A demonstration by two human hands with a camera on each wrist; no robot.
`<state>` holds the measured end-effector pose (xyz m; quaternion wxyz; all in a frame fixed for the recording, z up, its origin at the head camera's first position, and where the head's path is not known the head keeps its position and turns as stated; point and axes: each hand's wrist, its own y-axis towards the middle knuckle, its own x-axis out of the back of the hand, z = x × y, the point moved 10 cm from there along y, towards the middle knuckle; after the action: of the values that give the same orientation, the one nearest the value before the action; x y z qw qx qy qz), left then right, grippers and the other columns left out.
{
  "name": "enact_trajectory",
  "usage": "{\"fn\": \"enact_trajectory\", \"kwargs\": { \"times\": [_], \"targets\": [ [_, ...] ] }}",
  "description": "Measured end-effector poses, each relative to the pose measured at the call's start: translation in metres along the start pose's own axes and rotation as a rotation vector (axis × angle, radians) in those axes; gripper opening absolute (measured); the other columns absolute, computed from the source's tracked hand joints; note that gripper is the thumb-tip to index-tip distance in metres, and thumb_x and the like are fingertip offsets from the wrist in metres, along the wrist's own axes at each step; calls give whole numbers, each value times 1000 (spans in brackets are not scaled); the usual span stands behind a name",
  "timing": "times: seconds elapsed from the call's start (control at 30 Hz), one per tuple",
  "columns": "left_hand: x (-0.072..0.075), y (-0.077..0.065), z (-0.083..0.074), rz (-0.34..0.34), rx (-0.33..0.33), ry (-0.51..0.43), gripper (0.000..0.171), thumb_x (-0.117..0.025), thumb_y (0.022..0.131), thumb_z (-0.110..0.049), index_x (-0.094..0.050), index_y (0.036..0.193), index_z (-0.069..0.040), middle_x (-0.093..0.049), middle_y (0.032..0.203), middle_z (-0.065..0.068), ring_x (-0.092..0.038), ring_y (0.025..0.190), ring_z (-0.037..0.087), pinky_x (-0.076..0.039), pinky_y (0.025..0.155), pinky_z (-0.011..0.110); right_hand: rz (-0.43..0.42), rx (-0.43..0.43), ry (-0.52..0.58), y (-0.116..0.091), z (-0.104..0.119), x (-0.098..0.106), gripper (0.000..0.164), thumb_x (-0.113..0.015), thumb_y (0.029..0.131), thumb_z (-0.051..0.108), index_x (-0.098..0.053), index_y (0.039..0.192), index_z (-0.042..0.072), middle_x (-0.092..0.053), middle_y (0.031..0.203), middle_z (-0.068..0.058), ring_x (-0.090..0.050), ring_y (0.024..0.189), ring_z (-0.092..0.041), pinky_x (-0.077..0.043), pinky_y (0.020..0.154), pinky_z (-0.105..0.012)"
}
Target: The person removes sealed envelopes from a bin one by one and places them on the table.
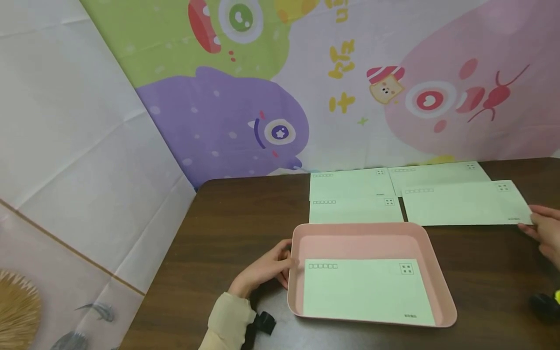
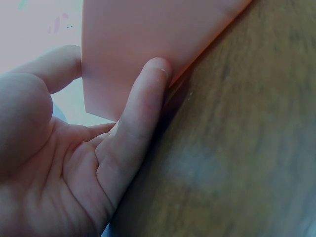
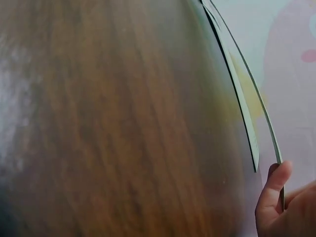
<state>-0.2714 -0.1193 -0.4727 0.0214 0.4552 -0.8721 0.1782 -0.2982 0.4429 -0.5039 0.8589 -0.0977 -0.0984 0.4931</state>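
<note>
At the left wall of the pink tray [image 1: 358, 231], my left hand [image 1: 264, 265] grips the rim, thumb on one side and a finger along the outer wall in the left wrist view. Inside that tray lies one pale green envelope [image 1: 363, 291], printed with a row of small boxes and a stamp square. My right hand [image 1: 548, 231], partly cut off by the head view's edge, pinches the right end of another envelope [image 1: 463, 204]. The right wrist view shows this held envelope [image 3: 259, 94] edge-on, bowed and raised off the table.
Several more envelopes lie along the table's back edge: one at the left [image 1: 350, 182], one in front of it [image 1: 354, 211], and one partly behind the held envelope. A cartoon cloth [image 1: 245, 116] hangs behind the brown table [image 1: 232, 209]. A black object [image 1: 544, 307] shows at the right.
</note>
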Motion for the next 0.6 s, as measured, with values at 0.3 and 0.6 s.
{"fn": "enact_trajectory", "kwargs": {
  "times": [0.3,0.6],
  "targets": [
    [0,-1,0,-1,2,14,54,-53,89,-18,-29,137,-10,-54,88,11,-59,55,18,-55,54,35,-58,-19,-203,-2,-5,3,41,-27,96,10,-41,128,33,-39,89,18,-51,52,9,-43,47,-14],
    [0,1,3,-2,11,2,55,-53,89,-18,-28,138,-11,-54,89,11,-59,55,19,-55,53,35,-111,6,-430,5,-5,4,48,-29,96,13,-24,143,8,-39,109,-20,-45,46,14,-42,44,-17]
  ]
}}
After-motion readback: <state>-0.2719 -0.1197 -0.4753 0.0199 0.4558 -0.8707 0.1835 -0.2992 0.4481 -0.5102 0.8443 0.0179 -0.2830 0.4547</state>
